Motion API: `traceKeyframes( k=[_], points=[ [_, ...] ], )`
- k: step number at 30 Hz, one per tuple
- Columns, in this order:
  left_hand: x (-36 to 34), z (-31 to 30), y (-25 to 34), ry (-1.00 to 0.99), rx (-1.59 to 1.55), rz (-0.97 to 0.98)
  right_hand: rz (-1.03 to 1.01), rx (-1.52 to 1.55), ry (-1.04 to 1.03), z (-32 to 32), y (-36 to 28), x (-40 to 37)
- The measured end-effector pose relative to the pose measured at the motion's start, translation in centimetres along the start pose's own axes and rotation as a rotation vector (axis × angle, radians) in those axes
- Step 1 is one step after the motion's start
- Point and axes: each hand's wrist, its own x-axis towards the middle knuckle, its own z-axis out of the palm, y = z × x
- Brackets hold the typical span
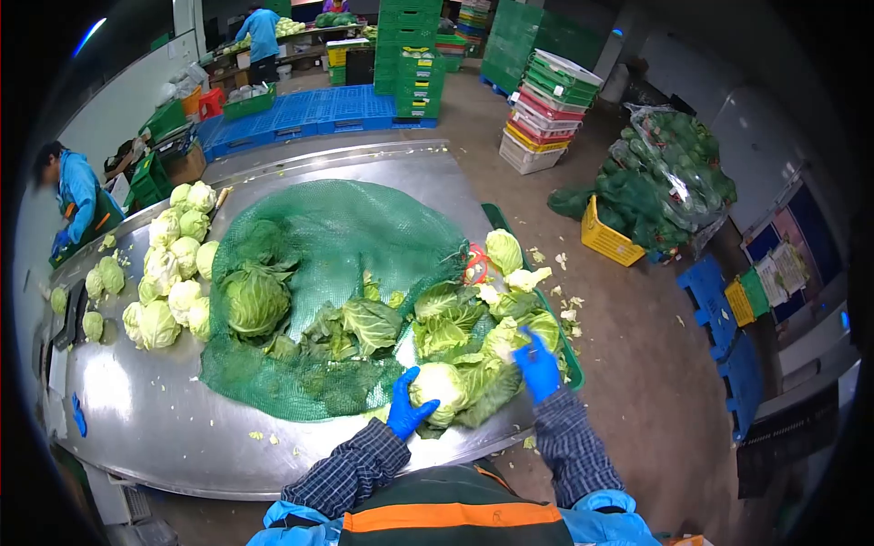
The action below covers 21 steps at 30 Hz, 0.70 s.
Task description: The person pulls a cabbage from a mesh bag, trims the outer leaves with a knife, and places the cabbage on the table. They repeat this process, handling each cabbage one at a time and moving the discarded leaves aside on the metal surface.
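Note:
A pale cabbage (pixel 437 389) with loosened outer leaves (pixel 492 393) sits near the front edge of the metal table. My left hand (pixel 407 407), in a blue glove, grips its left side with thumb and fingers spread round it. To the right of the cabbage, my gloved right hand (pixel 537 366) is raised over the leaves with its fingers curled; what they hold, if anything, I cannot make out. A green mesh sack (pixel 355 214) lies spread on the table, with a whole cabbage (pixel 257 300) and loose leaves (pixel 371 326) in it.
Trimmed cabbages (pixel 184 257) are heaped at the table's left. Cut leaves overhang a green crate (pixel 572 362) at the right edge. A co-worker (pixel 82 196) stands at the far left. Stacked crates (pixel 546 109) and a yellow crate (pixel 608 232) stand on the floor.

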Motion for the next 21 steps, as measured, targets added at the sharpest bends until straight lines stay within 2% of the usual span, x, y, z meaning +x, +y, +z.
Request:
traceKeyframes(
  k=[1,2,4,6,7,9,10,11,12,13,14,16,18,19,21],
  points=[
    [0.3,0.3,1.2,-0.044,0.087,0.027,-0.048,-0.002,-0.141,1.7,-0.8,-1.4],
    [0.7,0.5,2.5,-0.086,0.176,0.054,-0.142,-0.011,-0.231,4.2,1.2,-2.2],
    [1.4,0.4,4.1,-0.118,0.224,0.083,-0.144,-0.095,-0.327,7.0,-0.9,-4.2],
    [2.0,-0.3,4.5,-0.285,0.306,0.147,0.234,0.1,-0.413,7.5,-0.4,-5.1],
    [2.4,-0.8,4.9,-0.286,0.306,0.144,0.238,0.101,-0.413,7.6,-0.4,-4.7],
    [1.6,-1.9,5.5,-0.409,0.293,0.13,0.326,0.101,-0.397,7.6,0.6,-4.8],
    [1.0,-2.3,5.3,-0.383,0.243,0.068,0.395,0.148,-0.434,7.5,1.2,-4.3],
    [0.0,-2.8,4.2,-0.364,0.053,-0.159,0.391,0.144,-0.416,7.5,1.9,-3.8],
    [-1.0,-4.1,4.0,-0.453,0.358,-0.199,0.4,0.133,-0.371,7.8,4.2,-3.2],
    [-1.8,-4.6,4.5,-0.555,0.574,-0.359,0.382,0.338,-0.327,8.3,5.4,-3.6],
    [-2.3,-4.3,3.7,-0.537,0.596,-0.156,0.483,0.331,-0.342,7.5,3.3,-3.7],
    [-0.8,-2.0,6.5,-0.457,0.486,-0.096,0.463,0.38,-0.236,7.8,1.2,-4.7],
    [-0.7,0.0,3.9,-0.251,0.283,-0.221,0.51,0.312,-0.206,7.9,-1.6,-6.7],
    [-0.4,0.2,4.9,-0.25,0.279,-0.228,0.504,0.515,-0.16,7.8,-4.3,-8.4],
    [0.8,0.6,8.5,-0.284,0.391,-0.153,0.485,0.427,-0.133,7.7,-2.8,-10.6]
  ],
)
